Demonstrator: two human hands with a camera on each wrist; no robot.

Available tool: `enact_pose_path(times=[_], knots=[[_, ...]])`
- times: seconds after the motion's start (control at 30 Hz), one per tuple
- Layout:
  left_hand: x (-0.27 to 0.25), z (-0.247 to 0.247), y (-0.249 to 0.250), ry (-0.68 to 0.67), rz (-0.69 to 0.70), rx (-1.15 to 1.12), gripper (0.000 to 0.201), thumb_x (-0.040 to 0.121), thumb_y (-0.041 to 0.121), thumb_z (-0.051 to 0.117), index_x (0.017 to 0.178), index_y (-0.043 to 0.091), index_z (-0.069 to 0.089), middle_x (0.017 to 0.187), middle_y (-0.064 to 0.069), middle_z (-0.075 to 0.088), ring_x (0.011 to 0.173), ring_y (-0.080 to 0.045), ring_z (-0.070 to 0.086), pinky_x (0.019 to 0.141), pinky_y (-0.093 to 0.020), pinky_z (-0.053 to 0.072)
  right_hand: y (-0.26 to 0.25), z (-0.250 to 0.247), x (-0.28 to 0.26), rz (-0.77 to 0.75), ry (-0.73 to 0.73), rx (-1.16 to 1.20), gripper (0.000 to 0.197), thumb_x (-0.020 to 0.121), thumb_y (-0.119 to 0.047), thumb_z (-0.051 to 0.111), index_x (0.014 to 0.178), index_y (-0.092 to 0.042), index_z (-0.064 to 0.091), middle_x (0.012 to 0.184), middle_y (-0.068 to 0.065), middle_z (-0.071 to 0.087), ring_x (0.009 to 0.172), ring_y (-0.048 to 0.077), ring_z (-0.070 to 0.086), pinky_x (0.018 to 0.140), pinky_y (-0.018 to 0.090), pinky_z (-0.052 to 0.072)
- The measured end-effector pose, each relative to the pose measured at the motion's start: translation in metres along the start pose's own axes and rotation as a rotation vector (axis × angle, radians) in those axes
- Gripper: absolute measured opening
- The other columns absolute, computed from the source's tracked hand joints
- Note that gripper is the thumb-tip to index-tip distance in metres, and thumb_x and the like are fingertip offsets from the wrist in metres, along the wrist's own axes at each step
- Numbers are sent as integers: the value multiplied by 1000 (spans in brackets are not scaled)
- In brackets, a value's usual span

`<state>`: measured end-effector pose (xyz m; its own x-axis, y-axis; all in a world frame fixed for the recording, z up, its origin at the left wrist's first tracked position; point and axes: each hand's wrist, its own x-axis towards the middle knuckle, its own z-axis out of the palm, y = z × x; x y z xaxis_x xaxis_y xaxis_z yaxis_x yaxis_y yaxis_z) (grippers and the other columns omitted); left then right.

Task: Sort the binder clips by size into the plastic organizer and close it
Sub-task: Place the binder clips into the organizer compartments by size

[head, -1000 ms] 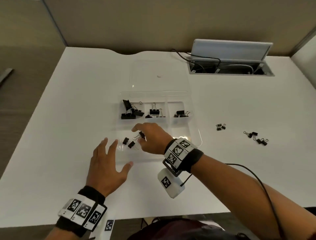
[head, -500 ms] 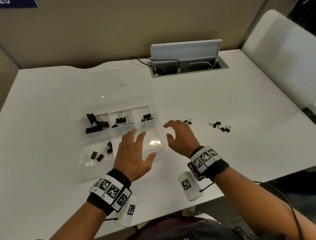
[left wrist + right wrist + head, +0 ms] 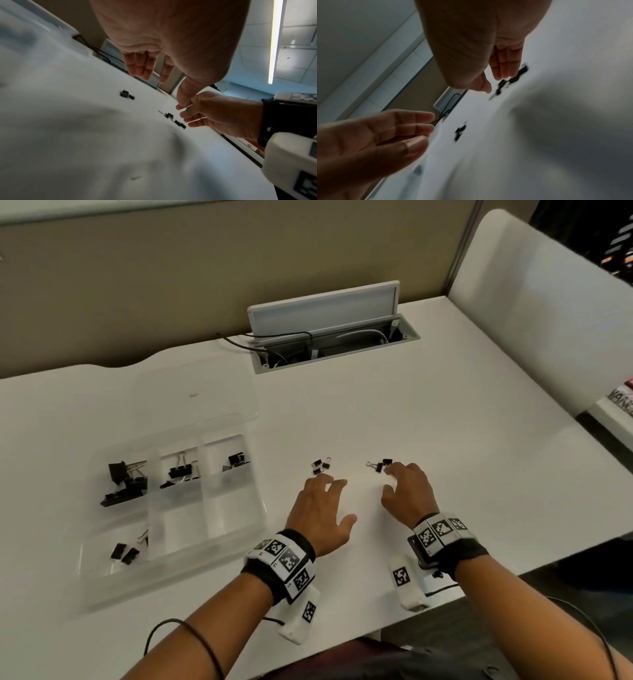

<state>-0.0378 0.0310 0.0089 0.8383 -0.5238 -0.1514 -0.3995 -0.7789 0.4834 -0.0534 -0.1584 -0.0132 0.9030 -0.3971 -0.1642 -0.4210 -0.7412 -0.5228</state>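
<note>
Two hands, my left hand (image 3: 318, 508) and right hand (image 3: 409, 491), hover with loose, empty fingers just short of loose binder clips (image 3: 321, 465) on the table (image 3: 445, 422).

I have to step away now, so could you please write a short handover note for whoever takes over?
Left hand: open, empty, just short of the small clip pair.
Right hand: open, empty, fingertips at the second clip cluster.
Organizer: lid open, clips in four compartments.
Done: most clips sorted.
Left: put both loose clusters from the table in, then close the lid.
</note>
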Motion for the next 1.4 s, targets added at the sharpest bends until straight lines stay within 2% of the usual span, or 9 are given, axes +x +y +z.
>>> enact_pose_path(times=[0.23, 0.33, 0.57, 0.77, 0.9, 1.0, 1.1, 1.27, 1.4], knots=[[49, 28, 32, -80, -28, 14, 66, 85, 39, 58, 143, 17, 34, 140, -6, 38, 131, -24, 33, 109, -35, 33, 44, -14, 35, 5, -62, -81, 41, 83, -9, 59, 125, -10, 57, 119, 18, 49, 110, 35, 51, 88, 34, 44], [68, 35, 42, -85, -31, 35, 66, 86, 38, 58, 142, 15, 33, 140, -8, 38, 130, -25, 34, 108, -37, 35, 49, -15, 44, -61, -75, -100, 25, 86, -11, 61, 111, -11, 66, 111, 16, 52, 98, 32, 56, 75, 28, 41], [111, 50, 60, -41, -52, 109, 53, 89, 30, 58, 136, 12, 39, 135, -9, 41, 125, -27, 39, 102, -38, 41, 49, -23, 50, -115, -130, -157, 14, 85, -14, 56, 91, -3, 64, 100, 15, 58, 87, 31, 57, 72, 33, 44], [128, 63, 57, 29, -85, 102, 19, 90, 24, 58, 105, 11, 57, 115, -8, 51, 109, -26, 43, 91, -36, 45, 61, -31, 48, 98, -75, 224, 10, 76, -11, 59, 84, -15, 63, 84, 0, 67, 81, 20, 61, 72, 28, 48], [125, 65, 49, 51, -106, 65, 13, 92, 25, 57, 92, 12, 57, 101, -6, 57, 103, -25, 45, 87, -35, 44, 67, -34, 43, 139, -79, 376, 14, 76, -12, 61, 89, -18, 58, 74, 1, 66, 75, 20, 62, 70, 30, 50], [121, 66, 42, 75, -77, 108, 15, 94, 28, 52, 100, 14, 56, 102, -6, 59, 103, -25, 46, 88, -35, 44, 69, -33, 42, 178, -113, 476, 26, 78, -5, 52, 99, -18, 59, 72, 9, 69, 70, 19, 65, 64, 26, 51], [118, 66, 38, 85, -49, 199, 21, 97, 29, 44, 109, 15, 53, 105, -6, 61, 104, -25, 47, 88, -35, 43, 70, -33, 44, 142, -147, 466, 25, 78, -1, 50, 90, -15, 67, 63, 6, 65, 60, 20, 61, 64, 31, 54], [114, 66, 34, 97, -28, 245, 23, 99, 28, 39, 116, 17, 49, 107, -6, 60, 102, -25, 47, 88, -32, 41, 68, -31, 41, 92, -158, 366, 8, 81, -18, 56, 77, -15, 62, 60, -3, 57, 60, 14, 52, 59, 26, 41], [111, 62, 36, 103, -39, 140, 22, 99, 25, 38, 119, 17, 46, 108, -5, 58, 107, -24, 43, 91, -32, 40, 70, -31, 42, 36, -161, 354, 16, 95, -19, 45, 91, -15, 59, 61, -11, 52, 60, 11, 48, 67, 27, 38]])
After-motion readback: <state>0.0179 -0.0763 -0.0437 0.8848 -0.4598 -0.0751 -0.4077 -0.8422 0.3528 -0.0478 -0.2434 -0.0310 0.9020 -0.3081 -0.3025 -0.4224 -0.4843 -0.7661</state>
